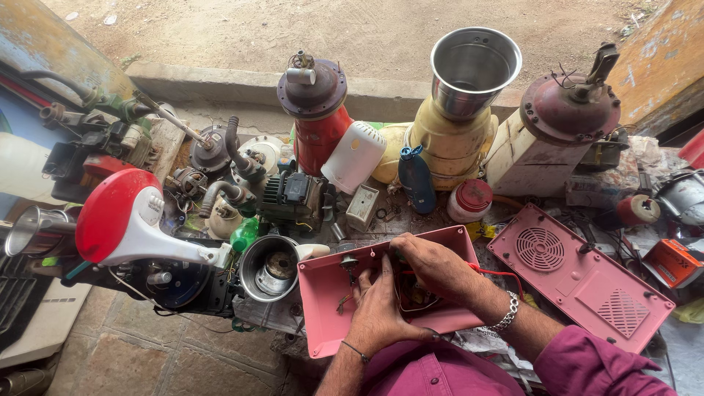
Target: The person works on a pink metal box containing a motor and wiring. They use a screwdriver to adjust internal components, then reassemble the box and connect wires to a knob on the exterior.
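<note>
A cluttered repair bench [220,308] is seen from above, packed with appliance parts. Largest item: a pink vented back panel [579,275], laid flat at the right, well apart from the hands. Next, a pink open appliance casing [326,293] is held at centre bottom, hollow side up, wiring and small parts seen inside. A cream mixer base [447,147] with a steel jar [473,70] on top is stood behind it; a red mixer base [319,128] is to its left, a white-bodied unit with a rusty top [557,125] to its right. A red-and-white handheld appliance [121,220] is lying at the left, next to a small steel jar [270,268] just beside the casing's left wall.

Left hand [381,312] is laid inside the casing, fingers spread flat on the inner floor, pressing; nothing clearly gripped. Right hand [433,268] is curled over the casing's middle, fingertips tucked down at the wiring; whether a part is pinched cannot be told. A red wire [506,275] is run from under the right hand over the casing edge. A chain bracelet [506,315] is worn on the right wrist, a thin band on the left. Small red-lidded tub [469,199] sits behind the casing.
</note>
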